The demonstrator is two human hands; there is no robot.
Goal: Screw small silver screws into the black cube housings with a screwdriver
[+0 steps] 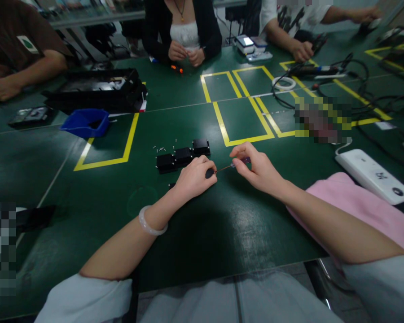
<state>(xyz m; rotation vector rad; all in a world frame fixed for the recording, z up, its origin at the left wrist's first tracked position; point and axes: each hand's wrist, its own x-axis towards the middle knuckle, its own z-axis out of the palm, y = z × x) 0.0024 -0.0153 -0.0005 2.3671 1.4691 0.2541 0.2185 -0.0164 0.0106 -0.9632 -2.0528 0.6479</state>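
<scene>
My left hand (pixel 195 176) is closed around a small black part (pixel 209 173), pressing it near the tabletop. In my right hand (pixel 251 163) is a thin screwdriver (pixel 226 168) with a purplish handle, its shaft pointing left to the black part. Whether the tip sits in a screw is too small to tell. Just beyond my left hand, black box-shaped parts (pixel 182 155) stand in a slanting row. Several tiny screws (pixel 160 149) lie loose behind them. Another dark piece (pixel 171 185) shows partly beside my left wrist.
A blue bin (pixel 85 122) and a large black tray (pixel 97 89) stand at the left. Yellow tape (pixel 244 142) marks the green table. A white power strip (pixel 373 175), pink cloth (pixel 343 202) and black cables (pixel 360 85) lie right. Other people sit across the table.
</scene>
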